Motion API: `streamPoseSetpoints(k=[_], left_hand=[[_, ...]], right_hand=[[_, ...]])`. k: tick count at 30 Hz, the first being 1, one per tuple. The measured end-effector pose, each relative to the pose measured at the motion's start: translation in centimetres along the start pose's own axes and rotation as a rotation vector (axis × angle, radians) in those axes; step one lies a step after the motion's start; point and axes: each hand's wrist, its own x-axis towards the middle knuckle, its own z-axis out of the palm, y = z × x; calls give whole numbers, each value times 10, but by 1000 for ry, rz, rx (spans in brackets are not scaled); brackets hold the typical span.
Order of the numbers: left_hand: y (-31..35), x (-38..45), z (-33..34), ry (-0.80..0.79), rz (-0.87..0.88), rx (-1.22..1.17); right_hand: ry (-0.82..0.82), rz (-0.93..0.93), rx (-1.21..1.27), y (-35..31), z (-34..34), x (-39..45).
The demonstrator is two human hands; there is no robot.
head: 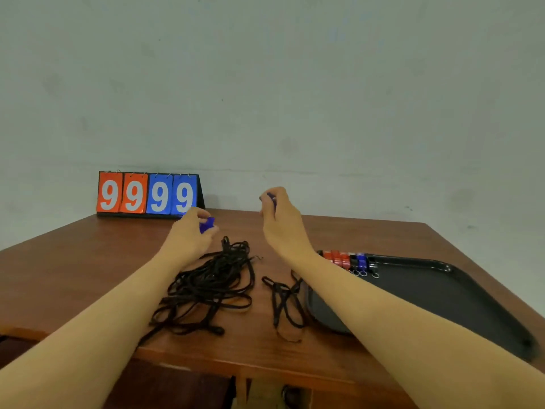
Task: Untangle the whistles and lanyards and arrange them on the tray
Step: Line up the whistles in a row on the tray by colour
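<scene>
left hand (191, 231) pinches blue whistle (207, 225) | axis tilted upright

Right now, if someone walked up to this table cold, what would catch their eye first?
Probably the flip scoreboard reading 9999 in orange and blue at the table's far left edge. Next, the two hands raised mid-table, left hand and right hand, each pinching a small blue piece. Below them sprawls a black lanyard tangle; a whistle row lines the black tray on the right.
</scene>
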Motion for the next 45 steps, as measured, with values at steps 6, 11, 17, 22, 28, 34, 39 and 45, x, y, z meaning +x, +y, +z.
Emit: streamPoseSetpoints(k=[6, 11, 17, 22, 28, 34, 39, 45], left_hand=[[90, -15, 72, -17, 297, -45], [150, -15, 149, -135, 397, -100], [184, 4, 220, -183, 551, 104], [186, 17, 247, -139, 701, 280], [180, 13, 257, -91, 704, 244], [179, 8, 252, -109, 663, 181], [178, 4, 264, -211, 643, 184], [176, 4, 267, -213, 689, 181]], right_hand=[[-33, 104, -129, 40, -128, -10], [-33, 232, -270, 95, -214, -9], [-97, 277, -443, 148, -258, -5], [-103, 222, -699, 177, -269, -19], [-114, 104, -930, 175, -261, -32], [-73, 111, -1086, 163, -260, -32], [-151, 192, -1021, 168, -253, -37], [-167, 212, -939, 180, -247, -35]])
